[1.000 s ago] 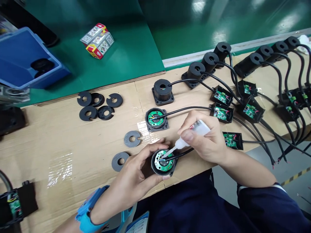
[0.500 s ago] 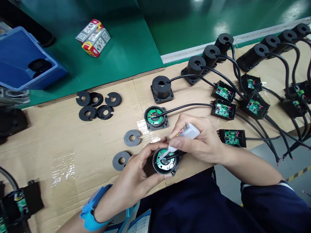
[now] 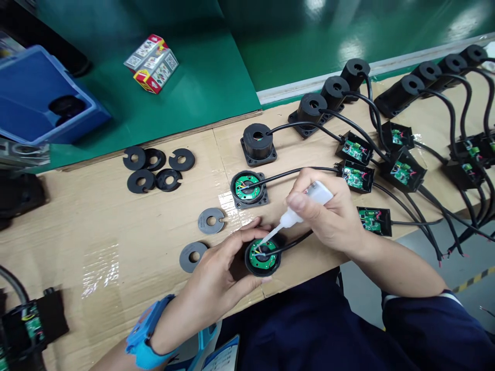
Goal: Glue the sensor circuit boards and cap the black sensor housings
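My left hand [image 3: 228, 263] is closed around a round black housing [image 3: 263, 272], tilted with its open side up. Inside it sits a green circuit board [image 3: 267, 261] with coloured wires and a black cable. A small white glue bottle [image 3: 319, 195] with a long thin nozzle is gripped in my right hand [image 3: 334, 216]. The nozzle tip points down at the upper part of the board; whether it touches I cannot tell. Beside my left hand lie two flat black slotted rings [image 3: 211, 220]. Just behind stands another open housing [image 3: 249, 189] with its board showing.
Several black slotted covers [image 3: 141, 181] lie at the left. Capped housings [image 3: 258, 143] and black boxes with boards [image 3: 355, 175] stand to the right, joined by cables. Further back are a blue bin [image 3: 46, 98] and a small carton [image 3: 152, 64] on the green surface.
My right hand has drawn the glue bottle up and to the right. The nozzle moved from the board's left part to its upper part. My left hand has tilted the housing slightly.
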The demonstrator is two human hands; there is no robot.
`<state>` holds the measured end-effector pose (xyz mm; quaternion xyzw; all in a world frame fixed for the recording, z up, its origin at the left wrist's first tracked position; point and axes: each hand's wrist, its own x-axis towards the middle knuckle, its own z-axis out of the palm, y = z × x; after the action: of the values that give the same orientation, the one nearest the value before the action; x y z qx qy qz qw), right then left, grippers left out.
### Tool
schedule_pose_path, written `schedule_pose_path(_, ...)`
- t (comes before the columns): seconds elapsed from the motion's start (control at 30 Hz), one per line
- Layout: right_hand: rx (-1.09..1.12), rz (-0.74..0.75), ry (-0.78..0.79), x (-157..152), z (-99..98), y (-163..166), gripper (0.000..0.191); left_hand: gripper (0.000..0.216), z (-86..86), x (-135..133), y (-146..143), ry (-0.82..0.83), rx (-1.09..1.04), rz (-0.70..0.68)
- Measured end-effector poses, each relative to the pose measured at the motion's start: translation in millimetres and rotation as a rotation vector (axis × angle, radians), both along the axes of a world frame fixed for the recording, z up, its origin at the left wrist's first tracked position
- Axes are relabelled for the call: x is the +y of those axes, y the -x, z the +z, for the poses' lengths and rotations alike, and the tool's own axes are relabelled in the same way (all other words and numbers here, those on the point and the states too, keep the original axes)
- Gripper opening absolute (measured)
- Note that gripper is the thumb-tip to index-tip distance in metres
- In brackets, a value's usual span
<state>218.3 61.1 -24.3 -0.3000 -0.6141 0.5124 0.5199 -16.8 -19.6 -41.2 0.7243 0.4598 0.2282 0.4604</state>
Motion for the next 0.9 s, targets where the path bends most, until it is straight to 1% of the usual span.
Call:
schedule_pose_path(0.03, 0.027, -0.021, 0.027, 1.6, -1.3, -1.5, 0.033, 0.074, 1.9, 1.8, 1.1, 0.004, -0.016, -0.014)
schedule_pose_path(0.07, 0.065, -0.04, 0.057, 3.6, -2.5, -3.0, 0.036, 0.072, 3.7, 4.6, 2.0, 0.006, -0.063, -0.005)
schedule_pose_path(0.1, 0.111, -0.053, 0.089, 5.7, -3.5, -4.3, 0.039, 0.067, 5.1, 8.5, 2.5, -0.009, -0.122, 0.045)
schedule_pose_path(0.13, 0.159, -0.062, 0.12, 7.8, -4.0, -5.3, 0.042, 0.058, 5.7, 13.8, 2.6, -0.062, -0.162, 0.126)
schedule_pose_path(0.17, 0.201, -0.077, 0.149, 9.8, -4.0, -6.0, 0.045, 0.05, 5.3, 20.6, 2.1, -0.16, -0.147, 0.22)
schedule_pose_path(0.2, 0.234, -0.097, 0.173, 11.4, -3.7, -6.6, 0.049, 0.048, 3.9, 28.7, 1.0, -0.281, -0.07, 0.3)
schedule_pose_path(0.23, 0.254, -0.117, 0.193, 12.6, -3.0, -6.9, 0.051, 0.053, 1.5, 37.8, -0.5, -0.39, 0.05, 0.351)
schedule_pose_path(0.27, 0.269, -0.137, 0.204, 13.4, -2.3, -7.1, 0.052, 0.064, -1.5, 47.3, -2.4, -0.467, 0.18, 0.371)
schedule_pose_path(0.3, 0.278, -0.162, 0.207, 13.9, -1.7, -7.2, 0.053, 0.075, -4.8, 56.8, -4.4, -0.513, 0.29, 0.353)
schedule_pose_path(0.33, 0.278, -0.188, 0.207, 14.1, -1.3, -7.3, 0.054, 0.079, -7.9, 65.6, -6.5, -0.526, 0.357, 0.319)
schedule_pose_path(0.4, 0.259, -0.235, 0.2, 14.1, -1.0, -7.4, 0.055, 0.071, -12.3, 78.9, -10.2, -0.482, 0.356, 0.274)
schedule_pose_path(0.47, 0.232, -0.269, 0.195, 14.2, -1.2, -7.5, 0.054, 0.058, -11.7, 84.1, -12.2, -0.448, 0.278, 0.272)
schedule_pose_path(0.53, 0.215, -0.284, 0.181, 14.2, -1.3, -7.6, 0.054, 0.05, -5.8, 81.0, -11.7, -0.491, 0.232, 0.278)
schedule_pose_path(0.63, 0.197, -0.282, 0.141, 13.3, -1.7, -7.9, 0.052, 0.044, 7.8, 67.1, -7.3, -0.649, 0.286, 0.243)
schedule_pose_path(0.7, 0.184, -0.264, 0.098, 12.2, -3.1, -8.4, 0.047, 0.047, 15.3, 57.6, -4.2, -0.708, 0.333, 0.227)
schedule_pose_path(0.8, 0.15, -0.257, 0.007, 10.3, -7.2, -9.8, 0.036, 0.054, 21.8, 48.6, -2.5, -0.764, 0.372, 0.199)
schedule_pose_path(0.9, 0.056, -0.307, -0.106, 8.5, -11.0, -10.9, 0.029, 0.048, 25.4, 44.9, -4.1, -0.794, 0.38, 0.18)
